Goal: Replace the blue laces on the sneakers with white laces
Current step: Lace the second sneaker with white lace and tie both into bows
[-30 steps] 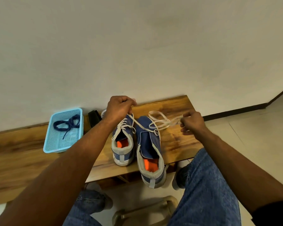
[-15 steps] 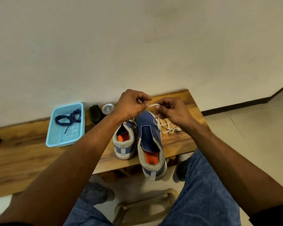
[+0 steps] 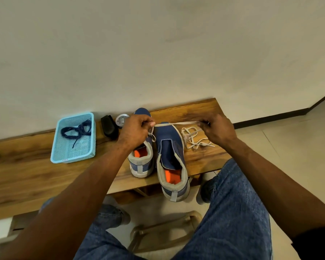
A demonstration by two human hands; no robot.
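Observation:
Two blue sneakers with orange insoles stand side by side on the wooden bench (image 3: 26,177), heels toward me. The left sneaker (image 3: 141,162) is partly under my left hand (image 3: 134,131). The right sneaker (image 3: 172,160) shows no lace over its tongue. A white lace (image 3: 176,124) is stretched taut between my two hands, above the right sneaker's toe. My right hand (image 3: 219,131) pinches its other end. The rest of the white lace (image 3: 193,140) lies in loose loops on the bench beside the right sneaker. Blue laces (image 3: 77,130) lie in a light blue basket (image 3: 56,156).
A black object (image 3: 109,126) and a small round silver tin (image 3: 121,119) sit by the wall between the basket and the shoes. The bench ends just right of my right hand, with tiled floor (image 3: 289,147) beyond. My knees in jeans and a stool frame (image 3: 167,229) are below.
My hands came together over the right sneaker's toe half a second ago, then spread apart again, pulling a stretch of white lace straight between them. The view has shifted slightly downward.

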